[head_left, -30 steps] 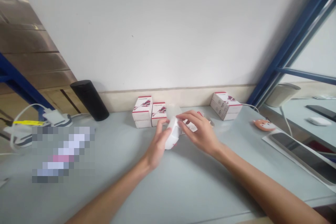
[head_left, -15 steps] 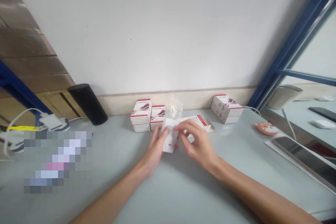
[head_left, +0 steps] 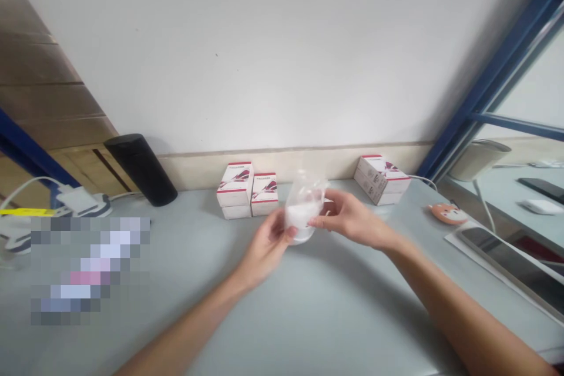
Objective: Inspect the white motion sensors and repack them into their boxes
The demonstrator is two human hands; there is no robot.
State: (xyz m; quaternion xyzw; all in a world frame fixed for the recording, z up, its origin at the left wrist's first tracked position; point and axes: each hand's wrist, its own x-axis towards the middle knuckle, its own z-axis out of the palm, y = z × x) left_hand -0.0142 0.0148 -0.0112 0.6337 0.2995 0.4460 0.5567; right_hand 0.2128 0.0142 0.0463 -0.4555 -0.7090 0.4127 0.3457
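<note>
Both hands meet at mid-desk around a clear plastic bag (head_left: 305, 191) with a white item (head_left: 302, 215) in its lower part. The item's exact kind is hard to make out through the blurred plastic. My left hand (head_left: 267, 245) grips the bag's lower left side, thumb in front. On the right side, my right hand (head_left: 352, 218) pinches the bag with thumb and fingers. White-and-red boxes (head_left: 235, 183) stand just behind the left hand, with a smaller carton (head_left: 265, 194) beside them.
Two more cartons (head_left: 381, 181) are stacked by the wall at right. A black cylinder (head_left: 141, 169) stands at back left, near white chargers and cables (head_left: 79, 201). At right lie an orange animal-faced item (head_left: 447, 213) and a dark phone-like slab (head_left: 506, 264). A patch at left is pixelated.
The white paper-like piece in my left hand no longer shows; the bag is now upright between both hands. My right hand has shifted right. The opened carton behind it is no longer visible.
</note>
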